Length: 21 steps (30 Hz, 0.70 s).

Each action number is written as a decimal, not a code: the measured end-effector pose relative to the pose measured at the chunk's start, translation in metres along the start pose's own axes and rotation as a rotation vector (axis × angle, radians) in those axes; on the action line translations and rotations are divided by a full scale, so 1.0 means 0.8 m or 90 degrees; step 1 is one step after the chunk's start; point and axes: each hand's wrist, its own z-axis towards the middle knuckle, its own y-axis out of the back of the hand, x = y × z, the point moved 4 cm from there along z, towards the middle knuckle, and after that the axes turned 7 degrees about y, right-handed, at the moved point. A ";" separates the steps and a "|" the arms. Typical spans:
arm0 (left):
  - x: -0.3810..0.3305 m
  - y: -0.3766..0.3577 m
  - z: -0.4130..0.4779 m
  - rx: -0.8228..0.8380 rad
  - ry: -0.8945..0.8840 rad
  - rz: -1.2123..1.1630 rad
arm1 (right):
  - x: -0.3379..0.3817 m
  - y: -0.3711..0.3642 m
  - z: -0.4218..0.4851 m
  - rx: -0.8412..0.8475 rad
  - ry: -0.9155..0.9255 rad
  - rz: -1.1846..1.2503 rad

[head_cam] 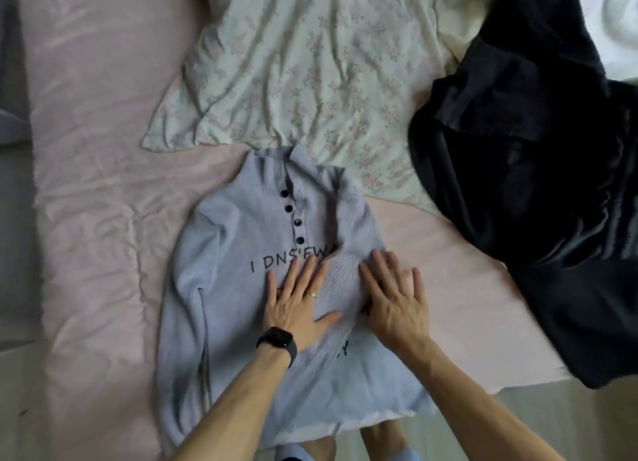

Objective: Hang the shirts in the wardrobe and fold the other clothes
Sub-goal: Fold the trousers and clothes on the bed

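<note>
At lower centre, your left hand [297,302] and right hand [397,303] press flat, fingers straight and gripping nothing, on the pale blue ribbed knit sweater [234,253] (soft, light, likely floppy), so pinch it at shoulder seams or hem.

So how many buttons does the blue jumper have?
4, in a row down the neck of the blue jumper: top button, second button, third button, bottom button just above the letters. More could hide under the collar.
</note>
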 end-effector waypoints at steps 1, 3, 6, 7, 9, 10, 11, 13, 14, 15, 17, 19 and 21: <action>0.006 -0.004 0.001 0.022 0.006 0.007 | 0.000 -0.002 0.004 0.019 -0.007 -0.024; 0.003 -0.001 0.003 0.024 -0.012 0.010 | 0.005 0.010 0.017 0.029 -0.051 -0.037; -0.008 0.008 -0.018 -0.005 -0.040 -0.022 | 0.035 0.041 0.046 -0.011 -0.056 0.010; -0.011 0.008 -0.031 -0.015 -0.051 -0.033 | 0.045 0.044 0.056 0.001 -0.029 0.024; -0.013 0.002 -0.058 -0.018 -0.074 -0.039 | 0.051 0.036 0.078 0.070 0.021 0.036; -0.011 -0.005 -0.070 -0.013 -0.078 -0.039 | 0.047 0.026 0.089 0.115 0.030 0.028; -0.007 -0.014 -0.083 0.004 -0.074 -0.039 | 0.043 0.014 0.097 0.155 0.037 0.006; 0.007 -0.033 -0.107 0.013 -0.049 -0.036 | 0.033 -0.004 0.107 0.186 0.037 -0.045; 0.015 -0.044 -0.117 0.010 -0.037 -0.036 | 0.034 -0.013 0.111 0.190 0.037 -0.051; 0.023 -0.051 -0.126 0.012 -0.032 -0.034 | 0.037 -0.018 0.110 0.185 0.029 -0.045; 0.033 -0.061 -0.136 0.006 -0.028 -0.026 | 0.046 -0.014 0.106 0.112 0.022 -0.027; 0.034 -0.061 -0.141 0.004 -0.008 -0.020 | 0.061 -0.002 0.097 0.062 0.028 -0.005; 0.030 -0.063 -0.155 0.018 0.013 -0.027 | 0.074 -0.003 0.069 0.094 0.078 -0.009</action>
